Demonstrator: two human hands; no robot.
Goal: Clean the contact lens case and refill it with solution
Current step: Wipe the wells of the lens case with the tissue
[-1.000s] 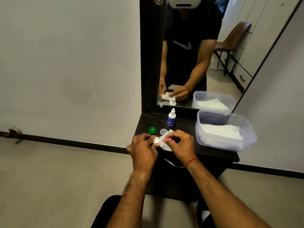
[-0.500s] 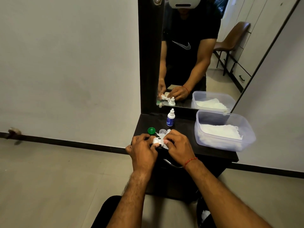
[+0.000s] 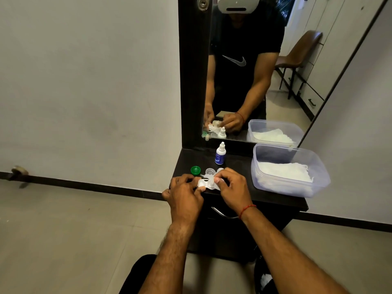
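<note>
A green cap [image 3: 195,170] sits on the dark counter [image 3: 273,198], just left of a clear cap [image 3: 210,171]. At the counter's front edge, the left hand [image 3: 184,196] and right hand [image 3: 234,187] together pinch the white lens case [image 3: 203,183] and a tissue [image 3: 214,186] between their fingertips. Behind them stands a small solution bottle [image 3: 220,153], and to the right a plastic tub [image 3: 318,166] holds tissues.

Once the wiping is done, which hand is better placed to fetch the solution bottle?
Probably the right hand. The solution bottle stands just beyond its fingers, while the left hand sits further left, near the green cap, holding the lens case.
</note>
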